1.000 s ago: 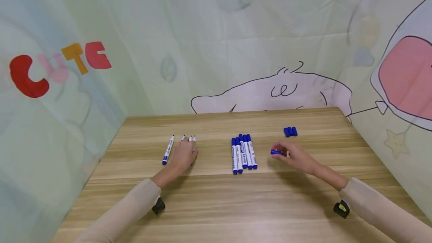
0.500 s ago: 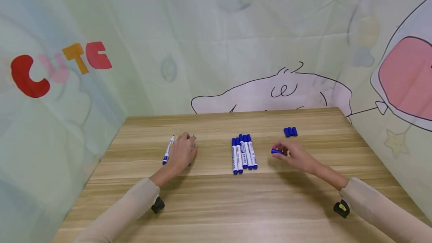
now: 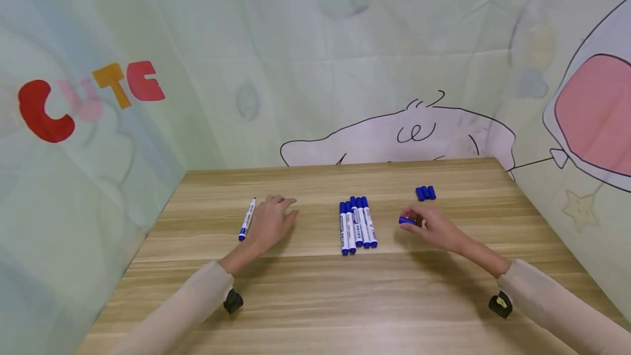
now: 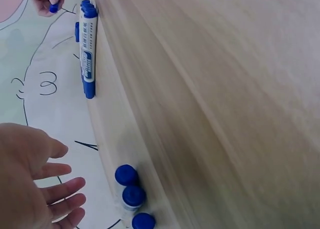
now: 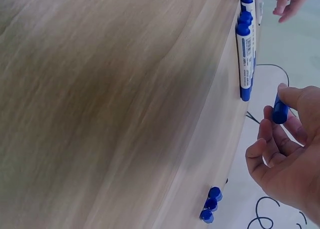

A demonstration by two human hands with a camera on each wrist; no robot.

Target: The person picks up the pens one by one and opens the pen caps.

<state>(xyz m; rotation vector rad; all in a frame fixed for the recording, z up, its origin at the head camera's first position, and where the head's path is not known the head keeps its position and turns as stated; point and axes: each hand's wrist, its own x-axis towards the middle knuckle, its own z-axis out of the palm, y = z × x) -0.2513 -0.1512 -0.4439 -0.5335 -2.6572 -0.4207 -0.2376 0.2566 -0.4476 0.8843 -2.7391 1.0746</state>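
My left hand (image 3: 268, 224) hovers above the left part of the table with its fingers spread and holds nothing. Beside it lies an uncapped whiteboard marker (image 3: 247, 219), tip pointing away; other markers close by are covered by the hand. In the left wrist view the blue ends of three markers (image 4: 133, 195) show to one side of the fingers. My right hand (image 3: 436, 228) pinches a blue marker cap (image 5: 280, 110) between thumb and fingers, raised off the table. Between the hands, several capped blue markers (image 3: 358, 226) lie side by side.
Three loose blue caps (image 3: 425, 193) lie together beyond my right hand. The wooden table (image 3: 315, 300) ends at the back against a printed cloth (image 3: 222, 97), which also hangs along both sides.
My left hand has come off the markers under it; its curled fingers have straightened and spread to the right. The right hand still pinches the cap in nearly the same place.
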